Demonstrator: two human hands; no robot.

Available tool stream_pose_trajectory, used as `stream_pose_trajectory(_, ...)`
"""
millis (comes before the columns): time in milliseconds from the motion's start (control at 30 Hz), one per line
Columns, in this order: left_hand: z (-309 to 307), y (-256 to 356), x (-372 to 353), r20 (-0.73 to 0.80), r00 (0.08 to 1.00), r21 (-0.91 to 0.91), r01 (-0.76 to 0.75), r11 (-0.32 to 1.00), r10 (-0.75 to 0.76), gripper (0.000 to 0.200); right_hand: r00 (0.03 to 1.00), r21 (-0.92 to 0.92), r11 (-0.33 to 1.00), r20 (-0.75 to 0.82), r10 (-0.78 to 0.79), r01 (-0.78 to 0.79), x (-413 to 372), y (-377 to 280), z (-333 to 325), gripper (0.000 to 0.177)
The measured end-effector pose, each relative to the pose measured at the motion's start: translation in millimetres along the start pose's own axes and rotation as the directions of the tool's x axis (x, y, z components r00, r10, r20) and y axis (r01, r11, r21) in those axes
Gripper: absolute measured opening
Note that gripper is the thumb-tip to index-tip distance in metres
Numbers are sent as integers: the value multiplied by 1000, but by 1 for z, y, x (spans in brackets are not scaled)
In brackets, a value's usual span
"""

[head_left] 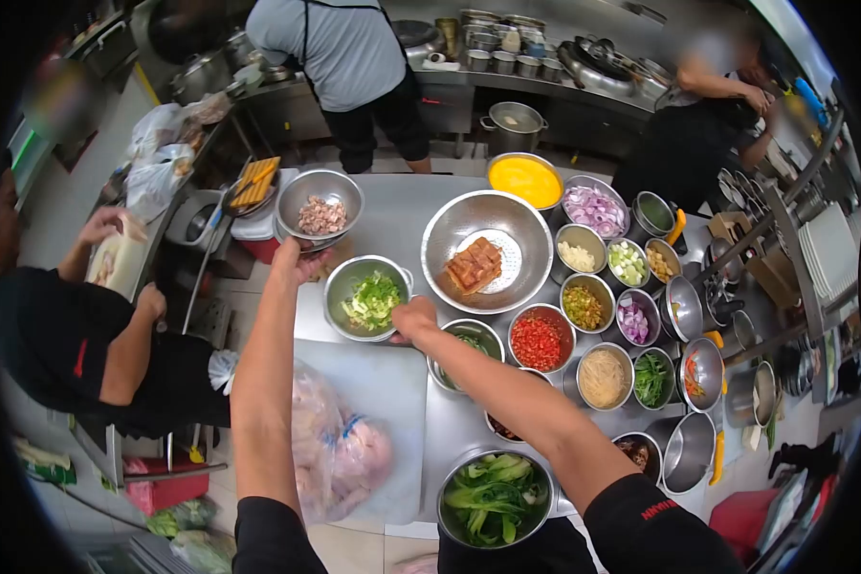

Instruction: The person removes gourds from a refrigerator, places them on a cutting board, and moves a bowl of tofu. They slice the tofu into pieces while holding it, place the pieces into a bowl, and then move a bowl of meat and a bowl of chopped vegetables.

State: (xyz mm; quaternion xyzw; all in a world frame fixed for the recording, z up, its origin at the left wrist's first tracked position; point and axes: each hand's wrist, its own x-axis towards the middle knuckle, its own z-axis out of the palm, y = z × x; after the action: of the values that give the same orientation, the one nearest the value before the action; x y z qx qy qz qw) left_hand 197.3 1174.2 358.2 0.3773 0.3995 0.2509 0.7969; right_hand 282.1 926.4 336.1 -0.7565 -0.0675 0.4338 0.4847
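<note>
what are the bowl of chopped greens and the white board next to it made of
Bowl of chopped greens: looks like stainless steel, brushed grey with bright glints on the rim. White board: probably plastic, matte and even, no grain visible.

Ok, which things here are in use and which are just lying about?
In use: steel bowl of chopped greens, right hand; steel bowl of pale meat, left hand.
Lying about: large steel bowl holding browned slab; clear bag of raw poultry; steel bowl of leafy greens.
</note>
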Motion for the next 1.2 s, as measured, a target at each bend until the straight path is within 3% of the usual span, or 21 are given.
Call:
stream_pose_trajectory(100,7,-10,28,39,995,28,91,995,-92,28,997,-29,998,-50,50,-51,8,0,4,30)
stream_pose_trajectory(167,14,-18,41,0,991,71,135,988,-135,24,984,70,982,-27,176,-174,10,0,4,31)
stream_pose_trajectory(267,17,-25,60,5,976,117,218,969,-220,27,992,50,990,30,127,-128,23,13,4,39)
stream_pose_trajectory(367,18,-33,64,3,965,151,260,954,-264,28,996,30,997,55,74,-75,-11,-11,-10,51)
stream_pose_trajectory(433,18,-32,62,59,969,151,229,962,-240,25,945,-286,944,229,232,-162,-51,-56,-46,55)
stream_pose_trajectory(467,20,-28,54,75,964,129,246,961,-256,26,946,-285,945,227,231,-163,-55,-60,-60,55)
stream_pose_trajectory(500,11,-26,58,81,963,131,246,960,-258,26,984,-558,812,136,-116,173,-59,-62,-77,58)
stream_pose_trajectory(533,-3,-24,68,54,942,62,328,942,-332,29,877,-786,484,146,-458,384,-61,-66,-91,61)
stream_pose_trajectory(567,-5,-26,75,41,911,-2,410,912,-410,33,877,-842,440,77,-474,312,-47,-68,-101,64)
stream_pose_trajectory(633,10,-8,32,-37,964,226,263,938,-261,37,751,-919,293,5,-660,264,-10,-61,-117,77)
stream_pose_trajectory(700,8,10,8,-230,972,479,159,863,-51,39,750,-942,303,-97,-654,143,-1,-58,-121,84)
stream_pose_trajectory(733,16,18,-12,-273,961,512,117,851,32,38,748,-952,303,-168,-642,46,2,-57,-120,91)
stream_pose_trajectory(767,23,24,-29,-315,942,547,78,833,118,37,747,-945,323,-182,-640,46,7,-55,-121,91)
stream_pose_trajectory(833,8,38,-41,-219,965,547,0,837,143,37,893,-913,402,-121,-434,72,19,-51,-122,85)
stream_pose_trajectory(967,10,54,-101,5,964,498,-234,835,267,41,880,-892,439,-118,-460,109,32,-47,-124,93)
stream_pose_trajectory(1100,57,55,-187,-28,912,503,-340,795,408,50,862,-825,529,-108,-496,201,1,-61,-139,88)
stream_pose_trajectory(1200,66,50,-223,98,885,508,-437,742,454,53,802,-740,569,-67,-593,359,-47,-72,-164,86)
